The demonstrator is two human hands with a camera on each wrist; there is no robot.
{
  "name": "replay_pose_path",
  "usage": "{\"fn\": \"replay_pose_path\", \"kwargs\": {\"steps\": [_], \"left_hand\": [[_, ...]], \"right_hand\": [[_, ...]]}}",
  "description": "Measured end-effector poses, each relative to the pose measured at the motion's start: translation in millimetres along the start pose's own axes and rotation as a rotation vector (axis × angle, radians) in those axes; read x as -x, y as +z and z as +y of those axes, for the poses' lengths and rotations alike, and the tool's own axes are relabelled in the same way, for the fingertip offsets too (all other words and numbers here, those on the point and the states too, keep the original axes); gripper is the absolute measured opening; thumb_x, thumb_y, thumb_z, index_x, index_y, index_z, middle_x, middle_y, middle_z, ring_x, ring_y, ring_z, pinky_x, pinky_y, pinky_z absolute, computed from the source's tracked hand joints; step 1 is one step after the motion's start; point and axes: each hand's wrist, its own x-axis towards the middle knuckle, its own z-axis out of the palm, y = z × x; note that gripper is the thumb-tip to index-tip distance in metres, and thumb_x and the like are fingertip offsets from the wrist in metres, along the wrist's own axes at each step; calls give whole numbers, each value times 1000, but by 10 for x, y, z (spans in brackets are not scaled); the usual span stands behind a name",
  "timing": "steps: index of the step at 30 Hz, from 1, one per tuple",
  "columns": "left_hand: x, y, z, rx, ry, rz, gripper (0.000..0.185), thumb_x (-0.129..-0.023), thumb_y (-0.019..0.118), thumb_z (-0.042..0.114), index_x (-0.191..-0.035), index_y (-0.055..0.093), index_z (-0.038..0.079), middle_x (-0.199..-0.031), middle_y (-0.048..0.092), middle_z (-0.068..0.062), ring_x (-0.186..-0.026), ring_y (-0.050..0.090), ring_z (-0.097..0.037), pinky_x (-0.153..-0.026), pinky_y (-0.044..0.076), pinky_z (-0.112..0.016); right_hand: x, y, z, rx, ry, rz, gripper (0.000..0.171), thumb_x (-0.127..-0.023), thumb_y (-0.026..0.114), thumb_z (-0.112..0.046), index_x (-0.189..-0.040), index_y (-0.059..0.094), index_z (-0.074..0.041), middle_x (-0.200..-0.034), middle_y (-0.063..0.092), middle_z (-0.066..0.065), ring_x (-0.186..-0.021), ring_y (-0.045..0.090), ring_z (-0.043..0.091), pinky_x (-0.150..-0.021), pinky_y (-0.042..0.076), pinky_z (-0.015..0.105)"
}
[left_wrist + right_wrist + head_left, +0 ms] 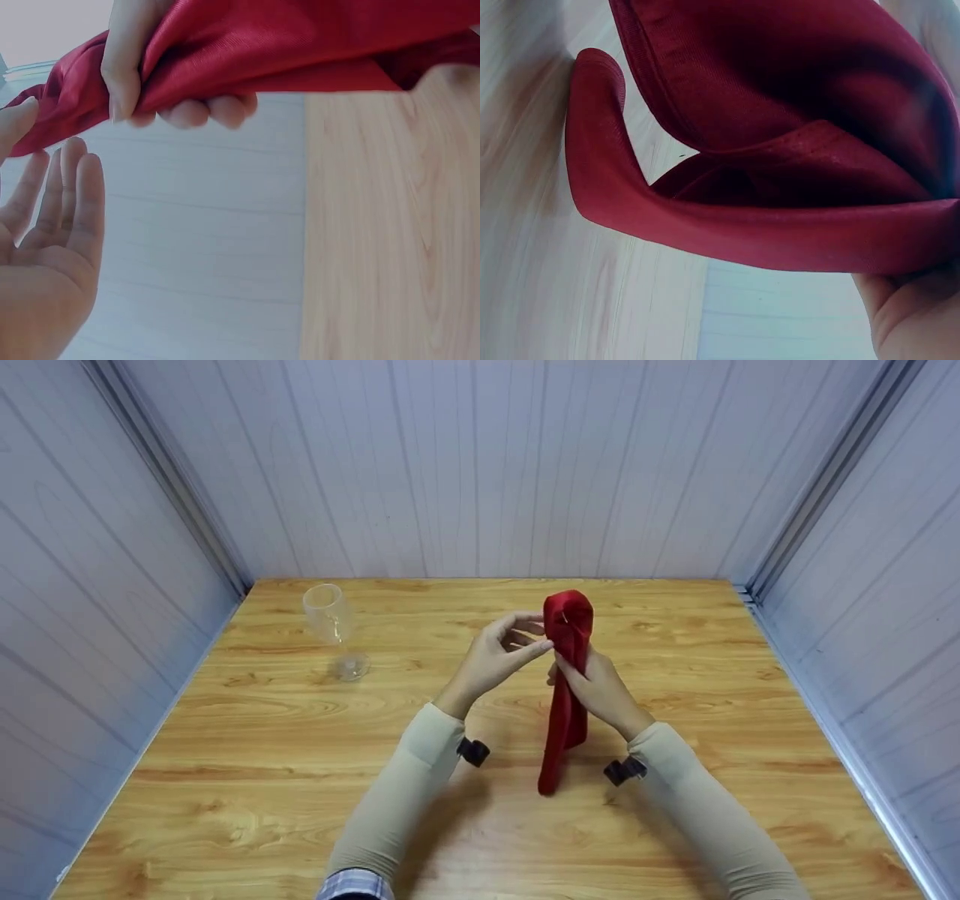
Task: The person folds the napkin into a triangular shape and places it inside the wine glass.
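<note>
R hand [600, 694] gripped the folded red napkin [568, 660] upright, L hand [499, 652] pinched its edge w/ fingertips; fold could've slipped loose.

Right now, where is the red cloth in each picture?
Head view: the red cloth stands upright at the middle of the table, gripped by the right hand, with the left hand pinching it near the top.
Left wrist view: it runs across the top edge.
Right wrist view: it fills most of the picture.
Shared landmark: the wooden table, also seen at and.
</note>
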Motion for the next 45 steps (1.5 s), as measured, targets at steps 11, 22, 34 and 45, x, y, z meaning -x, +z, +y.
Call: {"fn": "replay_pose_path", "kwargs": {"steps": [11,22,34,45], "left_hand": [[289,-325,-188,-164,-48,-73,21,-99,65,27,-116,70,15,-107,69,3,-97,65,-15,-85,53,-41],[633,-781,-514,-264,-242,-38,22,-101,62,28,-120,70,19,-113,69,-3,-101,63,-20,-87,52,-41],[902,-1361,-855,-93,-513,205,37,-103,58,24,-130,60,-2,-119,60,-14,-108,57,-29,-92,47,-50],[1004,-1738,-881,31,-646,400,40,-104,53,22,-135,54,-3,-126,56,-17,-102,55,-25,-74,49,-36]], "right_hand": [[27,-138,82,26,38,35,26,-107,50,-26,-108,56,0,-89,69,16,-86,70,33,-78,56,43],[160,-265,-263,25,59,56,22,-108,47,-18,-107,58,1,-95,68,24,-90,68,37,-78,55,31],[200,-360,-259,-8,45,97,21,-107,49,-16,-111,57,4,-95,70,13,-90,70,39,-78,56,31],[133,-393,51,-5,51,113,28,-107,50,-27,-114,55,-1,-96,71,11,-90,70,32,-78,55,29]]}}
